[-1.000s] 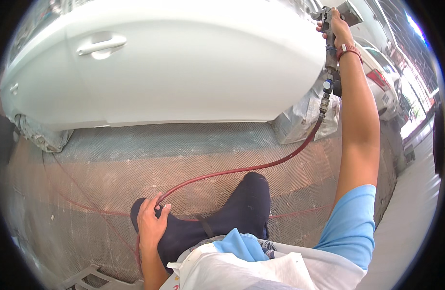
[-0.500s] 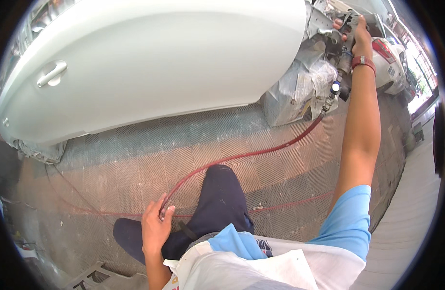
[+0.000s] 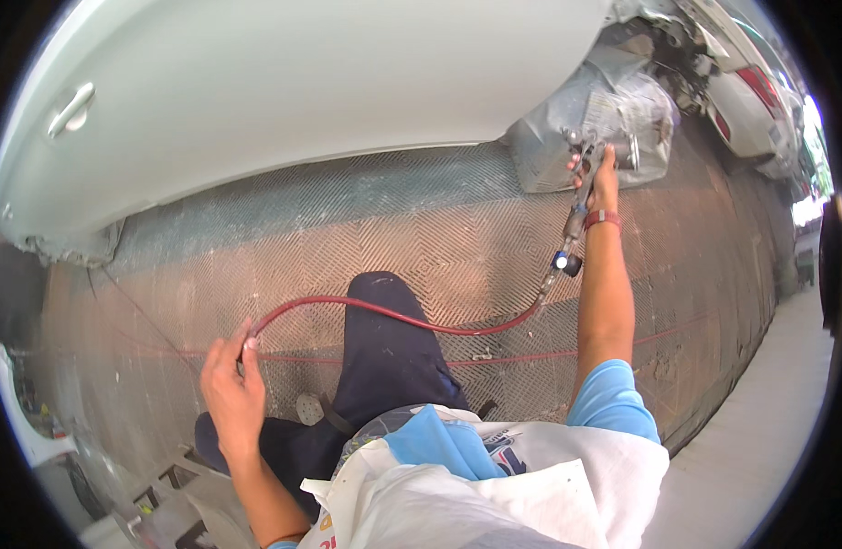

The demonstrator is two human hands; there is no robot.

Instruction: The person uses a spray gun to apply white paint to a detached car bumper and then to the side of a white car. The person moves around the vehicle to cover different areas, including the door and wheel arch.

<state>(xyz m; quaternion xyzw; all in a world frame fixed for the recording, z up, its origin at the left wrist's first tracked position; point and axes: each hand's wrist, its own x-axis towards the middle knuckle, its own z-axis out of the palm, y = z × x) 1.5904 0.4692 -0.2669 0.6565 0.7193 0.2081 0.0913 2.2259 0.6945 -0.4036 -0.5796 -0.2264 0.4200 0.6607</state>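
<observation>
My right hand [image 3: 606, 188] is wrapped around the handle of a metal spray gun [image 3: 593, 161], held out in front of the covered wheel [image 3: 553, 123]. Below the handle sits a regulator [image 3: 563, 263] with a small round gauge. From it a red air hose [image 3: 311, 300] curves leftward across my knee. Its near end runs into my left hand [image 3: 234, 389], pinched between thumb and fingers. The large whitish car door panel [image 3: 302, 82] stands ahead of me, apart from the gun.
Plastic and paper wrap the wheel. At far right is another white car [image 3: 745, 105] with a red tail light. A thinner red hose [image 3: 521, 357] lies on the patterned floor [image 3: 210, 265] behind my legs. A grey frame-like part [image 3: 178, 512] lies at lower left.
My right hand has brought the spray gun down and left, away from the upper right of the door. My left hand has shifted left and up with the hose, which now bends more.
</observation>
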